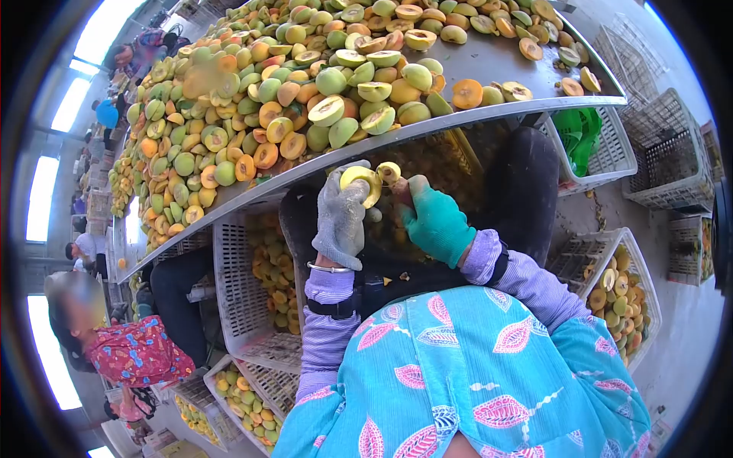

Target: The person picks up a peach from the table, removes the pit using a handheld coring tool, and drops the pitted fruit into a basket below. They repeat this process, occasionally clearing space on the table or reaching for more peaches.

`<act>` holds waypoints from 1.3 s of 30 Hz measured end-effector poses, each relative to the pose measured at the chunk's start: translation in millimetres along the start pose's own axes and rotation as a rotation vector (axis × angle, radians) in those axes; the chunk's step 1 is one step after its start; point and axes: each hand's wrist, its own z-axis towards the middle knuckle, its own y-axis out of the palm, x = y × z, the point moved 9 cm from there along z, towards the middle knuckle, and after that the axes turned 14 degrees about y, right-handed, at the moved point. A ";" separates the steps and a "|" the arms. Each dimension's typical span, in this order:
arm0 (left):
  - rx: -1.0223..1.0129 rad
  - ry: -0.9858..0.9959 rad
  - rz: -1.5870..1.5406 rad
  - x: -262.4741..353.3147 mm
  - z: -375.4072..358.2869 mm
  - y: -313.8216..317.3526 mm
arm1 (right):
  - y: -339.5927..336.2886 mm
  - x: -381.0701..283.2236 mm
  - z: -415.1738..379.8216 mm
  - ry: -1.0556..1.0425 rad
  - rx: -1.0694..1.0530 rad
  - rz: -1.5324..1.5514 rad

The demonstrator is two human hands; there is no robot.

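Note:
My left hand, in a grey glove, grips a pale yellow peach half with its hollowed middle facing up. My right hand, in a green glove, is closed round the brownish handle of a small tool, whose working end is mostly hidden. A small round yellow scrap with a brown centre sits at the tool's tip, just right of the peach half. Both hands are above my lap, below the metal table's edge. Cut peach halves in green, yellow and orange are heaped on the table.
The metal table slopes across the front. Crates of fruit stand at my left and right. A white crate holds something green; another crate stands beyond it. A person in a red patterned top sits at left.

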 end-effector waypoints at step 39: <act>-0.087 0.631 0.588 68.7 58.9 -8.2 | -4.5 -73.5 46.9 -0.218 -0.011 0.150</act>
